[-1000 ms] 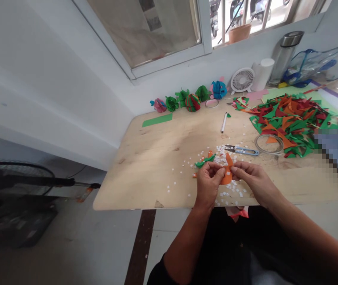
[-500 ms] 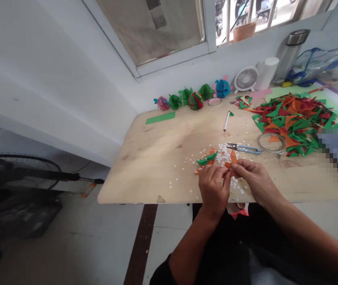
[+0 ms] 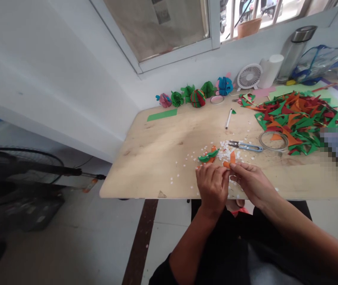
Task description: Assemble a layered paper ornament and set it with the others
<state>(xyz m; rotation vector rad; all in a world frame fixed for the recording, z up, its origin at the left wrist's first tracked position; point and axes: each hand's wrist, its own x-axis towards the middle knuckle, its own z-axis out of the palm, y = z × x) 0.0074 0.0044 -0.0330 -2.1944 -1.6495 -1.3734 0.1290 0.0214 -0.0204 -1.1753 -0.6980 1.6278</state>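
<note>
Near the front edge of the wooden table (image 3: 145,158), my left hand (image 3: 212,183) and my right hand (image 3: 250,180) pinch a small folded piece of orange paper (image 3: 232,157) between their fingertips. Part of it is hidden by the fingers. Just beyond my left hand lies a green and orange paper piece (image 3: 207,157). Small white paper squares (image 3: 224,152) are scattered around and beyond both hands. A pair of blue-handled thread snips (image 3: 250,147) rests behind my right hand.
A heap of red, green and orange paper scraps (image 3: 302,114) spreads at the right, with a tape roll (image 3: 273,141) before it. A pen (image 3: 228,118) lies mid-table. Paper figures (image 3: 197,99), a small fan (image 3: 249,76) and a bottle (image 3: 298,53) stand along the wall.
The whole view has shifted slightly. My fingers have moved a little on the orange paper, and it is turned a bit differently. Both hands still hold it.
</note>
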